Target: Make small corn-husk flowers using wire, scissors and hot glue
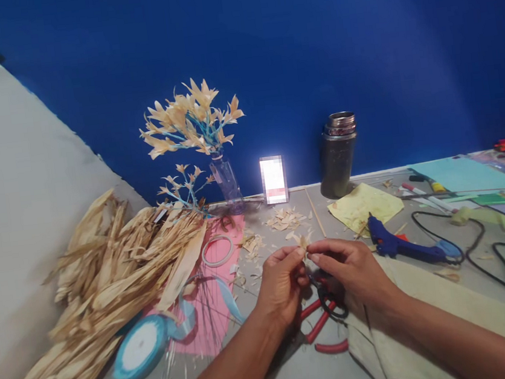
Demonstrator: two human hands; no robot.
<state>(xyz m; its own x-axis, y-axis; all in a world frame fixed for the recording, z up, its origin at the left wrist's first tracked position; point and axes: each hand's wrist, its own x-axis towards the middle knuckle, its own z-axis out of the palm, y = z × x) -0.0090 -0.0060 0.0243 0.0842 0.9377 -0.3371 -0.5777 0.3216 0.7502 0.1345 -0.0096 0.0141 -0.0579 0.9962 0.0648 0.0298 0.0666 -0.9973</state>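
Both hands hide most of the red-handled pliers (pixel 323 322) on the worktop (pixel 301 372). Above the pliers, left hand (pixel 281 283) and right hand (pixel 350 269) pinch a small, dry, papery husk petal (pixel 303 243), its shape indistinct.

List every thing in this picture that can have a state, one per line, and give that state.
Left hand: pinching a small husk piece.
Right hand: pinching the same piece.
Steel flask: upright, lid off.
Glue gun: lying on its side, cable attached.
Ribbon spool: lying flat, ribbon partly unwound.
Plastic bottle: upright, holding husk flowers.
Pliers: lying on the table, handles apart.
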